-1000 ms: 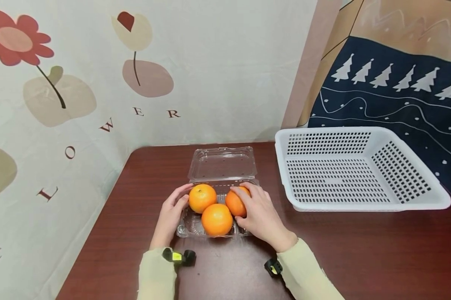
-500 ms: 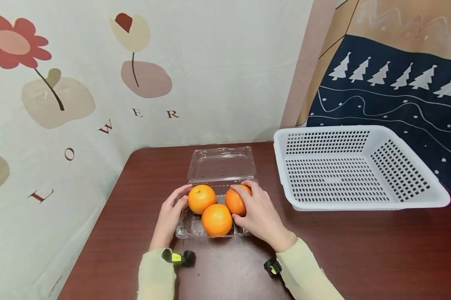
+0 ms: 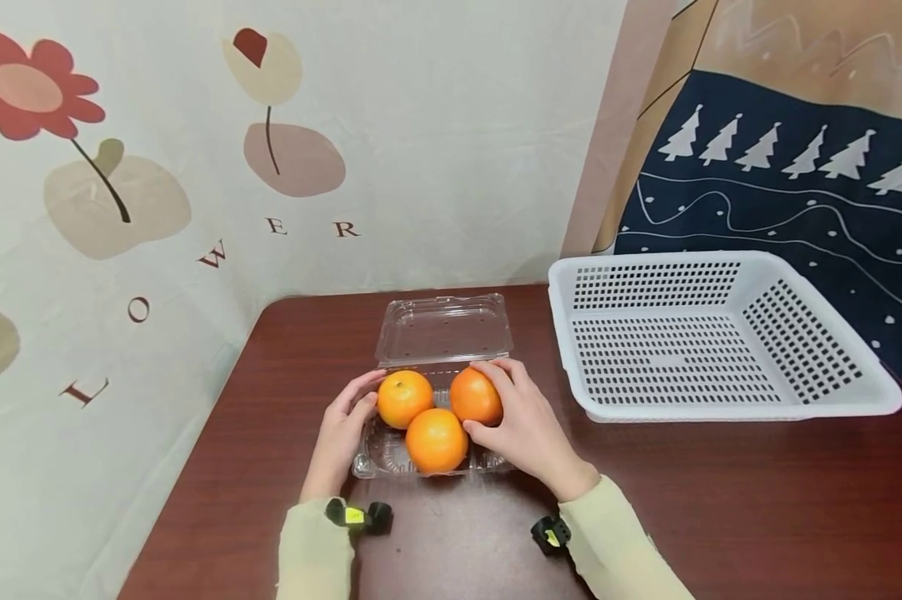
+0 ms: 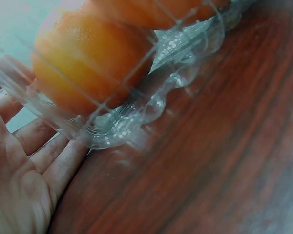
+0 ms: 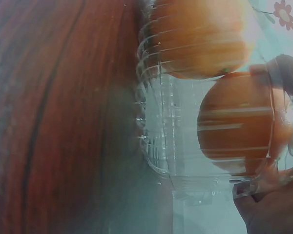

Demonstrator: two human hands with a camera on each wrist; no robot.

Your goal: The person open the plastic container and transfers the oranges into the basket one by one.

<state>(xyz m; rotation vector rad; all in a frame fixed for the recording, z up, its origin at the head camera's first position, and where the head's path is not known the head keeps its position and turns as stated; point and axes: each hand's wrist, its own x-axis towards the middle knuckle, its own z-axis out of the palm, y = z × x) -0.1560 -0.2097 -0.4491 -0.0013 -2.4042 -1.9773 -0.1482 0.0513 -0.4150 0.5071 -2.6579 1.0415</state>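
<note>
Three oranges sit in a clear plastic clamshell box [image 3: 383, 454], its lid [image 3: 445, 329] folded back behind. My left hand [image 3: 343, 425] rests along the box's left side, beside the left orange [image 3: 404, 398]; in the left wrist view its fairly straight fingers [image 4: 63, 158] touch the clear wall. My right hand [image 3: 528, 423] holds the right orange [image 3: 475, 396], fingers at its top and right, thumb low in front. The front orange [image 3: 436, 442] lies between the other two, near the right thumb. Through the clear wall, the right wrist view shows the held orange [image 5: 237, 124].
A white perforated plastic basket [image 3: 729, 414] stands to the right of the box on the dark red wooden table [image 3: 691, 500]. Behind the table hang a flower-printed cloth [image 3: 451, 142] and a navy tree-patterned cloth [image 3: 781, 192].
My right hand has shifted slightly right, its fingers drawn back over the right orange, so more of that orange shows. The left hand keeps its place.
</note>
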